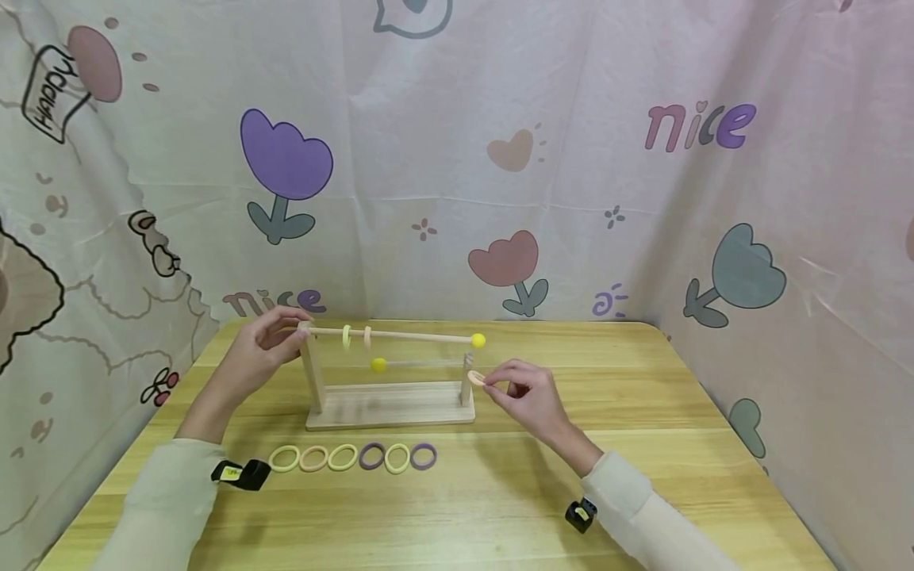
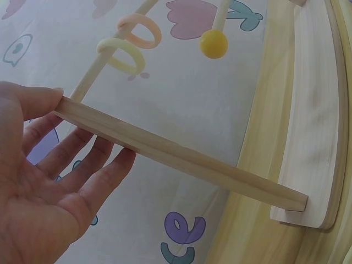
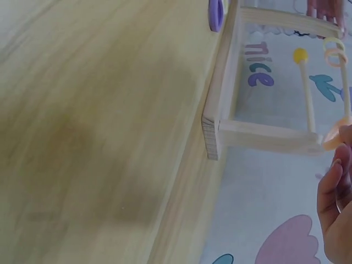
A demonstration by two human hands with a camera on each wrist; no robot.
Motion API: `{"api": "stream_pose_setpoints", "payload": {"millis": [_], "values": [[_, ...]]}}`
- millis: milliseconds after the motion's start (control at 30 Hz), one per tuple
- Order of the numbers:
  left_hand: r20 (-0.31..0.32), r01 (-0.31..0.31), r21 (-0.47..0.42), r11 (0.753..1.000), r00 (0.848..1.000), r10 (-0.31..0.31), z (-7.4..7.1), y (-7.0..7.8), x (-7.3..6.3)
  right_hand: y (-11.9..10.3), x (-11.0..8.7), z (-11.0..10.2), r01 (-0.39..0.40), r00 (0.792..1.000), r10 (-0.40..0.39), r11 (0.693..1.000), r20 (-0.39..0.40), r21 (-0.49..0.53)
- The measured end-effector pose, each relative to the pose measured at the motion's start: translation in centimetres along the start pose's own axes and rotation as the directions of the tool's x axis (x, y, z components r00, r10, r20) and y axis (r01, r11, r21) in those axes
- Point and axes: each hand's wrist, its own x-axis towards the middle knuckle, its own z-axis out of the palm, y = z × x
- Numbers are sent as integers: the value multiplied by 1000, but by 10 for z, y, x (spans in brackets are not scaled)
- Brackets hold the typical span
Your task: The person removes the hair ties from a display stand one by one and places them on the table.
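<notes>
The grip of the right hand [image 1: 524, 394] pinches a peach ring [image 1: 476, 379] beside the right post [image 1: 466, 390]; the head view alone shows the full row of six rings [image 1: 360, 457] on the desk [image 1: 500, 507]. Left wrist view: the left hand [image 2: 52, 187], palm visible, clasps the left post [image 2: 181, 154] between thumb and fingers. Right wrist view: the frame edge crops the right hand.

I have six rings [image 1: 360, 456] lying on the table [image 1: 528, 507], lower centre-left of frame, before the rod stand [image 1: 393, 404].
</notes>
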Motion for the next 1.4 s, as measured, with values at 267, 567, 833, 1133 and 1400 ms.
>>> {"api": "stream_pose_setpoints", "payload": {"millis": [267, 567, 833, 1133, 1400], "values": [[3, -2, -1, 1000, 1000, 2, 0, -1, 0, 2, -2, 6, 20, 999, -19, 1000, 35, -19], [2, -1, 11, 1000, 1000, 1, -1, 0, 1, 23, -6, 15, 52, 996, -49, 998, 79, -37], [1, 0, 14, 1000, 1000, 0, 0, 0, 1, 40, -13, 21, 64, 987, -50, 995, 155, -82], [-6, 1, 31, 1000, 1000, 0, 0, 1, 0, 39, -16, 23, 27, 985, -12, 996, 172, -85], [-11, -11, 36, 999, 1000, 11, 1, 1, 1, 41, -16, 25, 26, 983, -10, 996, 182, -81]]}}
